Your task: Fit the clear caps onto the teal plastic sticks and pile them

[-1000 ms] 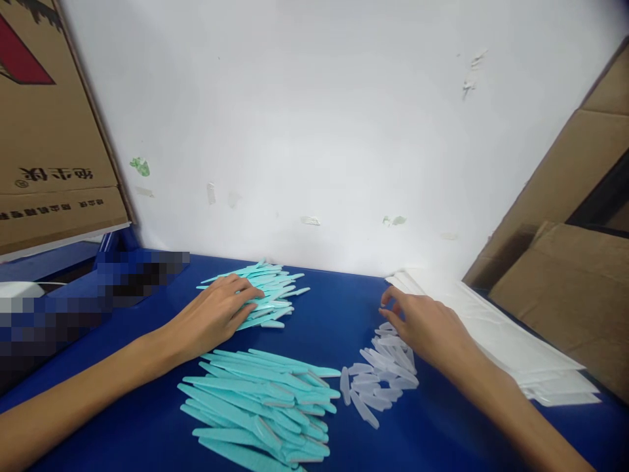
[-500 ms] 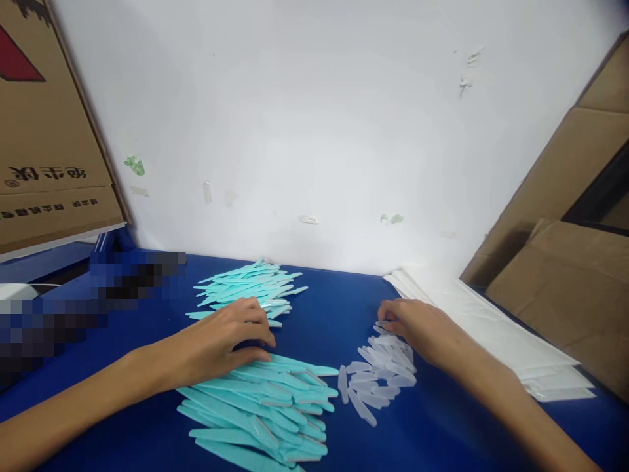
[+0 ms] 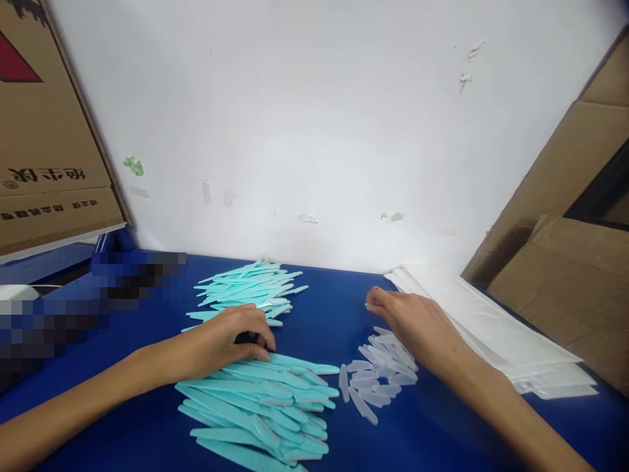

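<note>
Turquoise eyebrow razors with slim handles form a near pile [image 3: 265, 413] and a smaller far pile [image 3: 250, 285] on the blue table. At the top edge of the near pile is my left hand [image 3: 236, 337], its thumb and bent fingers closing on a razor there; the grip is partly hidden. Translucent plastic blade caps [image 3: 381, 373] lie in a loose heap to the right of the razors. Just above that heap, my right hand [image 3: 398, 311] is closed in a pinch, and a small pale tip of a cap [image 3: 367, 306] shows at its fingertips.
White plastic bags [image 3: 491, 334] lie stacked on the right, beside brown cardboard [image 3: 565, 275]. A printed cardboard box [image 3: 54, 157] stands at the left. The white wall [image 3: 314, 131] borders the blue table [image 3: 334, 295] at the back.
My right hand has lifted off the cap heap, up and slightly left, with a cap in its fingertips. The left hand has shifted only a little, its thumb and fingers curling closer together.
</note>
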Demonstrator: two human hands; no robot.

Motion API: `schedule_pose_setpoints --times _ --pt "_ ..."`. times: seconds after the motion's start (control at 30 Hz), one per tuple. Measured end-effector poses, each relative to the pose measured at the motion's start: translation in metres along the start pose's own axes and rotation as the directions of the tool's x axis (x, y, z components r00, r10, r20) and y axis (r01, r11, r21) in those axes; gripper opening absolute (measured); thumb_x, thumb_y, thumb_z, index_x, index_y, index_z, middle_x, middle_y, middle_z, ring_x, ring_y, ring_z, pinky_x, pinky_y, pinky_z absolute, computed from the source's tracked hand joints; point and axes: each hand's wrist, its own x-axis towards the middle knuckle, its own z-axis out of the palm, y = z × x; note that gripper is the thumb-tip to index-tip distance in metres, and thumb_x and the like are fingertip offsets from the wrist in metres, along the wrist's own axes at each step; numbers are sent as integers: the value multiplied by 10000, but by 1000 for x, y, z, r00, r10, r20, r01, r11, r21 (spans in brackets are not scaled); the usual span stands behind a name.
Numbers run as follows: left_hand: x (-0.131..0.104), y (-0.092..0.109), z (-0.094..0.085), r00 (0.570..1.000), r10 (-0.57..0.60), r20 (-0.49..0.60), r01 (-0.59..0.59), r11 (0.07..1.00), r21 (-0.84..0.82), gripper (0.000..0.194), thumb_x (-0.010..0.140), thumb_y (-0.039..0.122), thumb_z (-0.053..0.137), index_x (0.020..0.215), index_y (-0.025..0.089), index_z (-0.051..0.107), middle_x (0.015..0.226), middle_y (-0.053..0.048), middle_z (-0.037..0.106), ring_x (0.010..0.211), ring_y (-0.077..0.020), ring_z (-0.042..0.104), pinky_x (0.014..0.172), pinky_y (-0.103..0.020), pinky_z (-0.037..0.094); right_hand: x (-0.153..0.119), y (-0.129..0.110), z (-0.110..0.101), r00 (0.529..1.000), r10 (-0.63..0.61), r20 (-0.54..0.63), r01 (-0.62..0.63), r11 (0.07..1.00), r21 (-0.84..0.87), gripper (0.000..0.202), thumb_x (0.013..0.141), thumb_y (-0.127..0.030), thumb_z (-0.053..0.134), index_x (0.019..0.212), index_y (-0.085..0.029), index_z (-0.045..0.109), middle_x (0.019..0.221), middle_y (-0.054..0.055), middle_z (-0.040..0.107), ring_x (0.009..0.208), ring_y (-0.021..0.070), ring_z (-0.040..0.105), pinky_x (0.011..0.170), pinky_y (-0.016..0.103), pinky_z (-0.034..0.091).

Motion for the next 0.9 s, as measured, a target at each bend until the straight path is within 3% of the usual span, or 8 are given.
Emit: schedule_pose_setpoints --times 0.13,0.27,0.33,0.47,0.57,0.77,0.9 --pt "1 0 2 999 2 -34 -2 1000 2 240 980 497 591 1031 305 726 1007 -21 670 941 -200 596 758 -273 475 -3 -20 -2 990 -129 -59 136 982 129 144 1049 -271 475 1054 -249 617 875 19 749 696 214 694 562 284 389" --pt "3 4 2 995 38 -93 -31 996 80 261 1007 467 544 979 267 710 982 -29 670 933 -205 605 739 -274 469 -6 -33 3 966 -221 -134 242 957 158 248 1037 -240 490 1256 -247 607 897 40 756 756 240 712 623 315 456" --pt "2 7 2 992 51 -115 -38 992 118 271 1024 441 512 958 254 696 973 -31 667 920 -204 607 741 -279 471 -6 -35 5 959 -239 -151 263 949 174 247 1046 -249 475 1247 -244 619 895 41 755 762 234 710 667 332 476" --pt "1 10 3 990 25 -140 0 984 176 226 1030 388 495 966 240 653 991 -35 648 897 -198 603 740 -284 475 -6 -35 4 964 -223 -147 252 942 223 205 1060 -285 453 1081 -244 653 873 18 744 712 198 684 686 327 477" --pt "0 12 4 985 16 -170 20 978 209 226 1044 366 453 978 234 624 987 -35 641 881 -196 596 749 -295 474 -7 -35 4 958 -217 -187 261 930 259 191 1052 -283 471 1024 -243 656 978 24 738 748 182 681 674 306 476" --pt "2 9 3 973 30 -229 22 976 218 261 1059 387 387 1017 250 605 944 -20 657 835 -200 598 732 -308 466 -9 -37 5 963 -112 -246 199 909 366 189 1035 -311 504 1061 -249 681 821 -16 752 616 146 677 609 262 491" --pt "3 7 1 960 20 -278 45 973 227 267 1051 392 385 1021 249 609 971 -29 659 859 -211 582 740 -316 462 -10 -38 5 972 -71 -224 166 882 440 186 1005 -346 550 1073 -270 707 896 -10 787 680 175 734 659 274 546"
